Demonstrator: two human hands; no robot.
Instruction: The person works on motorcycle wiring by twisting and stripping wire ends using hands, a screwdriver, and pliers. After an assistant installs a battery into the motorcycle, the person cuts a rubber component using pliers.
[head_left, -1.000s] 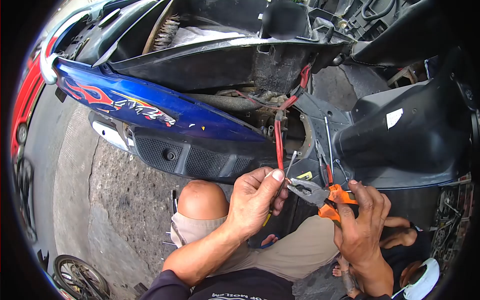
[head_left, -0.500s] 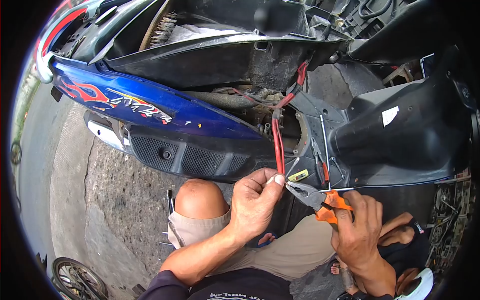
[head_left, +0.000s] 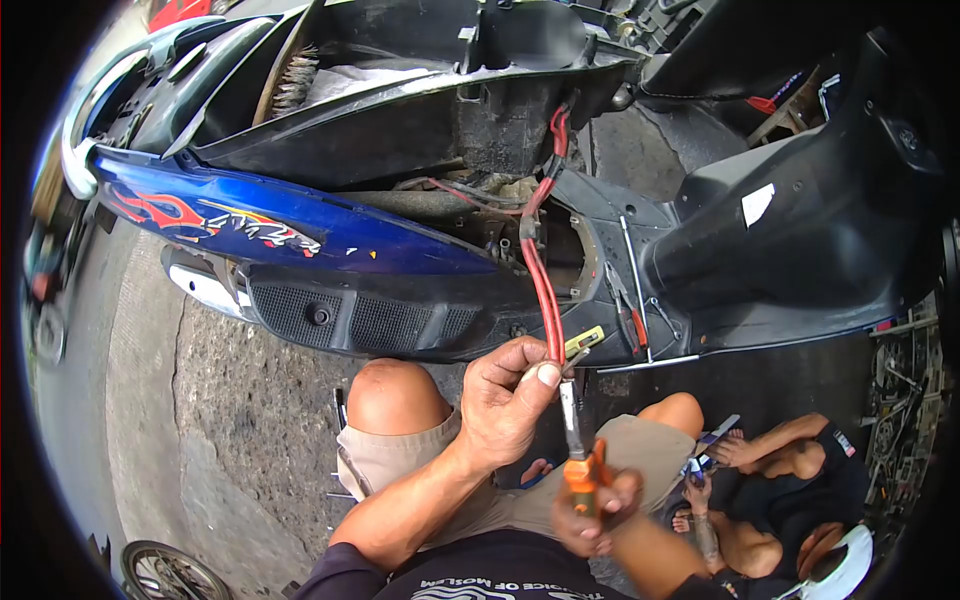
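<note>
Red cables (head_left: 541, 285) run down from the blue scooter's open body to my left hand (head_left: 508, 402), which pinches their lower end between thumb and fingers. Just under those fingertips, the jaws of the pliers (head_left: 572, 425) point upward, close to the cable end; whether they grip it I cannot tell. My right hand (head_left: 598, 515), smeared by motion, is wrapped round the pliers' orange handles. A yellow cutter knife (head_left: 584, 341) lies on the scooter's floorboard beside the cables.
On the floorboard lie another pair of pliers (head_left: 628, 312) with red handles and a long metal rod (head_left: 634, 285). A brush (head_left: 293, 80) rests in the scooter's upper compartment. At lower right sits another person (head_left: 775, 460), hands around a blurred object. A wheel (head_left: 170, 572) shows at lower left.
My right hand has swung left and down, turning the pliers from a slant to nearly upright. My left hand keeps its pinch. The scooter appears slightly further left in view.
</note>
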